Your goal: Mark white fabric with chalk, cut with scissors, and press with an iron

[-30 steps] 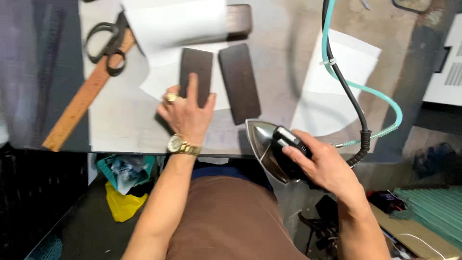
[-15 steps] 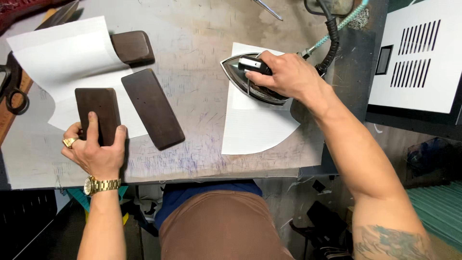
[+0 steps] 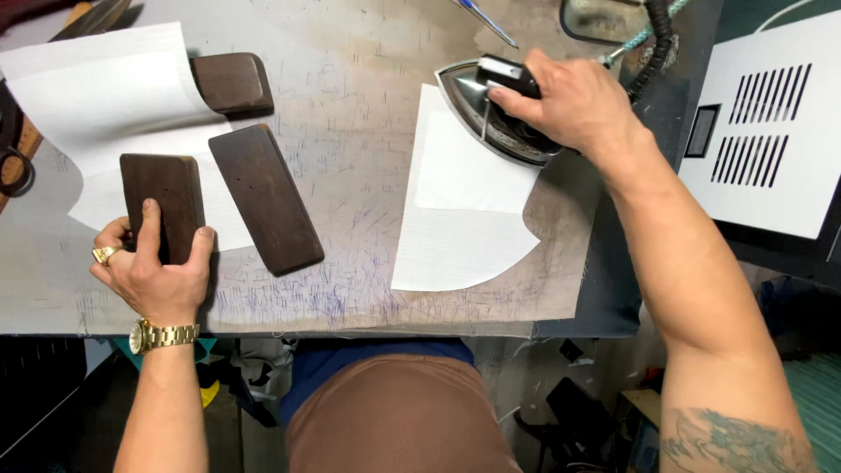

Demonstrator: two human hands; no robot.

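Observation:
My left hand (image 3: 158,267) grips the near end of a dark wooden block (image 3: 163,197) that lies on a white paper sheet (image 3: 96,96) at the table's left. A longer dark block (image 3: 265,197) lies slanted just to its right, and a third, rounded block (image 3: 232,83) sits farther back. My right hand (image 3: 569,101) is closed around the black handle of a metal iron (image 3: 491,118), which rests on the far corner of a white curved pattern piece (image 3: 460,206) at the table's right.
The worn, pen-marked table top (image 3: 350,149) ends at a front edge near my lap. A corded hose (image 3: 657,39) leads from the iron. A white vented box (image 3: 771,131) stands at the right. Scissors (image 3: 13,149) and a wooden ruler lie at the far left edge.
My right hand lifted the iron from the table's front edge up onto the white pattern piece. My left hand stayed on the wooden block.

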